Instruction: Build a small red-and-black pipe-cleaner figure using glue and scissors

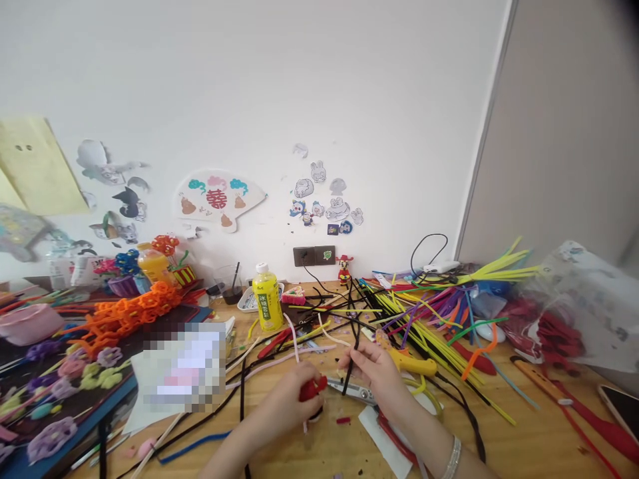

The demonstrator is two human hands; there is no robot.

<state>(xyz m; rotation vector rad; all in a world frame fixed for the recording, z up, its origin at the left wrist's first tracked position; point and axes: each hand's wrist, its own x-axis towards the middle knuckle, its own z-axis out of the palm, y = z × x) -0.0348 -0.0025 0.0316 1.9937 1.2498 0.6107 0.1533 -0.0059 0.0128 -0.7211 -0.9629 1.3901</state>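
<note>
My left hand (292,396) is closed round a small red fuzzy piece (313,388), apparently made of pipe cleaner; a dark bit shows just under it. My right hand (377,374) pinches a black pipe cleaner (355,326) that stands upright between thumb and fingers, its lower end bent downward. Metal pliers (359,393) with red handles lie beneath and between the hands, partly covered by the right one. A short red scrap (343,420) rests on the table below them. Just beyond the right hand is a yellow glue gun (415,363).
Behind my hands stands a yellow drink bottle (268,303). Bundles of yellow pipe cleaners (419,326) spread to the right, near a plastic bag (584,306). Orange pipe-cleaner work (130,309) and fuzzy flowers (52,439) fill the left. A red-hatted figurine (344,269) stands by the wall.
</note>
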